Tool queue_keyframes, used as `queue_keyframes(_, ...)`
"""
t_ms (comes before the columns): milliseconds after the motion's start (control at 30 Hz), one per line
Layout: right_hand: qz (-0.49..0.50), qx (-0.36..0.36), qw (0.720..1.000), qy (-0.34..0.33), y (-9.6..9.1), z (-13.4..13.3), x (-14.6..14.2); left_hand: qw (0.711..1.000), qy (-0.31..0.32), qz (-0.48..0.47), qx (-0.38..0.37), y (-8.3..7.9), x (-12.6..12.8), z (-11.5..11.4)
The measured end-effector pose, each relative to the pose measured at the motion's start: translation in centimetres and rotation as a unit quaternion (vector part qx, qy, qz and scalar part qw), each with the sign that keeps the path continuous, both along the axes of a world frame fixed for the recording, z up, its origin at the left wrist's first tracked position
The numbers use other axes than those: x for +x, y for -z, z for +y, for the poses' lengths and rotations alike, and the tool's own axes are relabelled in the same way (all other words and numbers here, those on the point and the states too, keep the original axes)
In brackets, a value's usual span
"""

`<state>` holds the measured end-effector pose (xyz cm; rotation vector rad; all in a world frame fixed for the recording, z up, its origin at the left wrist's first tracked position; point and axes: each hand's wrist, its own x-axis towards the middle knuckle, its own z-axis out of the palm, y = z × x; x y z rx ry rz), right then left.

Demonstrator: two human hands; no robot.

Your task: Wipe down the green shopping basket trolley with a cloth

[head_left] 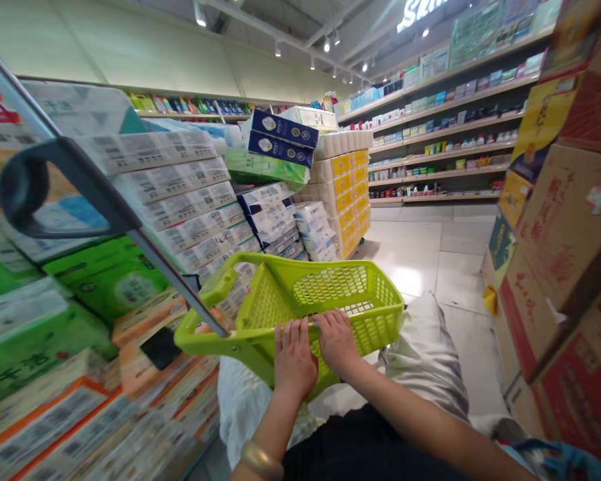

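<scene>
A lime-green rolling shopping basket [380, 327] with latticed walls is tilted in front of my body, by my legs. Over its near rim curl the fingers of my left hand [295, 361], which has a gold bangle on the wrist. My right hand [338, 344] grips the same rim just to the right, close beside the left one. Both thumbs are partly hidden. From the basket's left end, a metal pole with a dark grey pull handle [97, 184] slants up to the left. No goods show inside the basket.
Stacked tissue packs [180, 180] rise on the left, above green packs [25, 354]. A dark flat object [161, 347] lies on orange packs. Cardboard cartons [555, 227] line the right. Stocked shelves [441, 127] stand beyond the pale tiled floor [421, 240].
</scene>
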<state>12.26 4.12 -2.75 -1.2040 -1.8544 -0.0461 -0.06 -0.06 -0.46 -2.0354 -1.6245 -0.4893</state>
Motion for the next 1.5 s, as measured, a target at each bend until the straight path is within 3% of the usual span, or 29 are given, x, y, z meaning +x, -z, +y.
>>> queue_keyframes(200,-0.029,0.046,0.998,-0.017,0.7,-0.1,1.8,1.000,0.004,0.006,0.010,0.1,0.0,-0.1)
queue_keyframes(500,-0.026,0.058,0.989,0.131,4.1,1.2,11.6,1.000,0.021,0.000,0.022,0.0,-0.3,-0.3)
queue_keyframes(633,-0.018,0.054,0.984,0.167,4.8,1.6,13.7,1.000,0.017,-0.004,0.023,0.0,-0.2,-0.3)
queue_keyframes(800,0.029,0.037,0.982,0.183,4.0,1.5,11.8,1.000,0.008,-0.007,0.018,0.2,-0.1,-0.2)
queue_keyframes(1200,0.034,0.014,0.999,0.031,1.2,-0.8,2.4,1.000,-0.001,-0.013,0.011,-0.2,0.4,-0.5)
queue_keyframes(1333,0.032,0.016,0.999,0.012,1.1,-0.9,1.8,1.000,-0.004,-0.007,0.009,-0.2,0.5,-0.4)
queue_keyframes(1500,0.028,0.053,0.998,-0.013,1.8,-0.7,3.4,1.000,0.011,-0.003,0.003,-0.2,0.4,-0.5)
